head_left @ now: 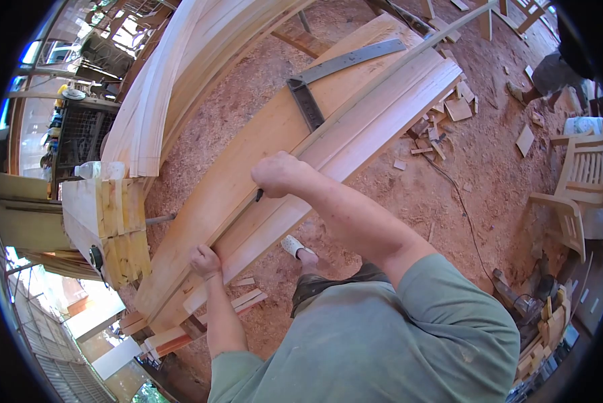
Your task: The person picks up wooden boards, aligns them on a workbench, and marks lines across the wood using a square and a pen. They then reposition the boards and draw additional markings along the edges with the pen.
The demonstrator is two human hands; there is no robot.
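Observation:
My right hand (pixel 279 176) is closed in a fist above the wide plank (pixel 247 151). A small dark tool tip (pixel 259 195) sticks out below it, and the rest is hidden in the fist. A long thin strip (pixel 375 79) runs lengthwise over the boards. Further down its line, my left hand (pixel 205 260) presses with curled fingers and appears to grip the strip. Beside the plank lies a paler grooved board (pixel 382 131). A metal square (pixel 306 101) rests on the plank beyond my right hand, one leg reaching the strip.
Curved laminated timber (pixel 180 74) rises at the left, near a yellowish block stack (pixel 123 232). Wood offcuts (pixel 458 109) and a cable (pixel 459 195) lie on the sawdust-covered ground. A plastic chair (pixel 576 178) stands right; another person's legs (pixel 549 77) show at upper right.

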